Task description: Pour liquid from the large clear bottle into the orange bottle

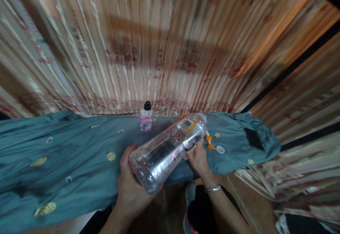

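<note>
A large clear plastic bottle with a silver, printed label and an orange part lies tilted across my two hands, its neck pointing up to the right. My left hand is wrapped round its base end. Near the neck, my right hand grips it from below; some of those fingers are hidden behind the bottle. Just right of the neck shows an orange and white piece with a pale round end. Behind the large bottle, a small clear bottle with a black cap and pink label stands upright on the cloth.
A teal cloth with yellow patterns covers the long surface. A dark phone-like slab lies at its right end. Pleated, printed curtains hang behind, and dark poles run along the right. Below is a tiled floor.
</note>
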Demonstrator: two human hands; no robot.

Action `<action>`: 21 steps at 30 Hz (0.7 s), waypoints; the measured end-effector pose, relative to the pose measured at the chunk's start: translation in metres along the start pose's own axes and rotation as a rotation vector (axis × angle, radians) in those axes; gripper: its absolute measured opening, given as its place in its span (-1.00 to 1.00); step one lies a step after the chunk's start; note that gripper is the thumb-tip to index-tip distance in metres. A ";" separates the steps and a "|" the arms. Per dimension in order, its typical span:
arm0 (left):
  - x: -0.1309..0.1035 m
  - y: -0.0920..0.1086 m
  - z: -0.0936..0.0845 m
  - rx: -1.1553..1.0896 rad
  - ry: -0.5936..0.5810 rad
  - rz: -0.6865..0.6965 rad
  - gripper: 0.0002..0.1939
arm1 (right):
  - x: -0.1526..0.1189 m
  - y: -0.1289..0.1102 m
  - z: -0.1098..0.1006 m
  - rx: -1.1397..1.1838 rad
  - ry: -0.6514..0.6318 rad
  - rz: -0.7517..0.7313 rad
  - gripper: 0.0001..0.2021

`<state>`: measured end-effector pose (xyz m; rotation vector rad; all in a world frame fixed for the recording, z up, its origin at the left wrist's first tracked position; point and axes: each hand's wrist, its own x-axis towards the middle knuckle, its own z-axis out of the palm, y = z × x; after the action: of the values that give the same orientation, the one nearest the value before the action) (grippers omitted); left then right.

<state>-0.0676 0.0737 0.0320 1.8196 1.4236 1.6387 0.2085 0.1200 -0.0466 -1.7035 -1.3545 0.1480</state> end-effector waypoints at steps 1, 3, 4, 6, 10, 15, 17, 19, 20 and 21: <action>0.000 -0.001 0.000 0.007 -0.010 0.005 0.06 | 0.000 0.000 0.000 -0.004 0.002 0.002 -0.21; -0.001 -0.002 0.000 0.015 -0.017 0.006 0.07 | 0.000 -0.001 -0.001 -0.014 -0.003 0.011 -0.19; -0.001 -0.002 0.000 0.014 -0.014 0.003 0.07 | 0.000 -0.002 -0.001 -0.015 -0.008 0.017 -0.18; -0.002 -0.002 0.000 -0.001 0.006 -0.008 0.05 | 0.000 -0.003 -0.002 -0.008 -0.019 0.021 -0.18; -0.001 0.000 0.000 -0.009 0.006 0.000 0.03 | 0.000 -0.006 -0.003 0.006 -0.009 -0.003 -0.24; 0.001 0.001 -0.001 0.026 -0.004 0.045 0.06 | 0.000 -0.004 -0.004 0.008 0.004 -0.019 -0.31; 0.001 0.000 -0.001 0.036 -0.018 0.049 0.08 | 0.000 -0.003 -0.003 0.006 0.003 -0.013 -0.32; 0.001 0.000 0.000 0.024 -0.016 0.036 0.07 | -0.001 -0.003 -0.003 0.001 0.005 -0.003 -0.32; 0.000 0.000 0.001 0.012 -0.014 0.027 0.06 | -0.001 -0.003 -0.003 0.001 0.004 0.002 -0.32; 0.000 0.001 0.001 0.001 -0.006 0.017 0.05 | -0.001 -0.003 -0.003 0.003 0.002 0.008 -0.31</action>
<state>-0.0664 0.0740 0.0321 1.8397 1.4105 1.6401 0.2080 0.1176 -0.0430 -1.7063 -1.3454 0.1530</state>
